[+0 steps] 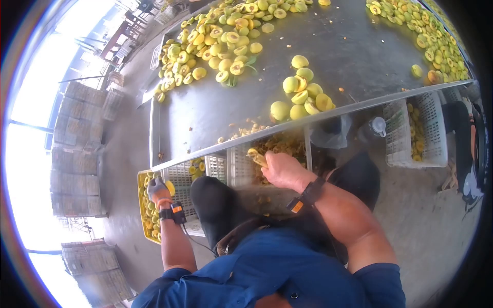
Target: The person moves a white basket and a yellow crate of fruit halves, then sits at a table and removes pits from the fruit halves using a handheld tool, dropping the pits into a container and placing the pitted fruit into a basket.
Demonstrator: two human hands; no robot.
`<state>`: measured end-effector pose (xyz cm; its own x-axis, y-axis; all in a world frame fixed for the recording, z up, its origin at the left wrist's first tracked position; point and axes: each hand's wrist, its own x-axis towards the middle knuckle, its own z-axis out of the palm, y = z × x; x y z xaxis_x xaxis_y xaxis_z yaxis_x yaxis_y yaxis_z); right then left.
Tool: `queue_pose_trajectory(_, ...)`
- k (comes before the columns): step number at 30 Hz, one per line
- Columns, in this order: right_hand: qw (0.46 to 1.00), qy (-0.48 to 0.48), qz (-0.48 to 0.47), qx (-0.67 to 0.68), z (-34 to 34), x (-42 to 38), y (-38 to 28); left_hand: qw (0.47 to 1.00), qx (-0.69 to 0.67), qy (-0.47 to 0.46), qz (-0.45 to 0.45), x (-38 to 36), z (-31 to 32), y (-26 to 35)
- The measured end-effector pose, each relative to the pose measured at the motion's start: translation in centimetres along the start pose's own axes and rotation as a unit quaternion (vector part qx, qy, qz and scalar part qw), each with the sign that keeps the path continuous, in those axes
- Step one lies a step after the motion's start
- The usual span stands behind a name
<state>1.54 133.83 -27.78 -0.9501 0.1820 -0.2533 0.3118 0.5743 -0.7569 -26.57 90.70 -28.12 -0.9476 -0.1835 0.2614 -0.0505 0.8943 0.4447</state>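
The right grip [282, 170] is closed round a small yellow tool [255, 156], just off the near edge of the metal tabletop [328, 56]. Beyond it on that grey surface lie a small cluster of halved stone fruit [302, 92], a broad heap [221, 46] farther off to its left and another heap [436, 49] off to its right. The left grip [158, 191], grey-gloved, is over a fruit-filled yellow crate [140, 205]; a yellow fruit piece [170, 188] shows beside its fingers, though I can't tell whether it's held. Stacked crates [77, 159] stand on the concrete floor [120, 154], well left of both grips.
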Motion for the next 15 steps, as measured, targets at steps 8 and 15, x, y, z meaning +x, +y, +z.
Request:
queue_pose_trajectory(8, 0.999, 0.024, -0.024, 0.019, -1.5, 0.4, -0.5, 0.893, -0.263, -0.219, 0.292, -6.4, 5.9, 24.6)
queue_pose_trajectory(15, 1.000, -0.004, 0.009, 0.009, -1.7, -0.2, 0.1, 0.757, -0.013, -0.386, 0.527, -15.3, 10.5, 41.7)
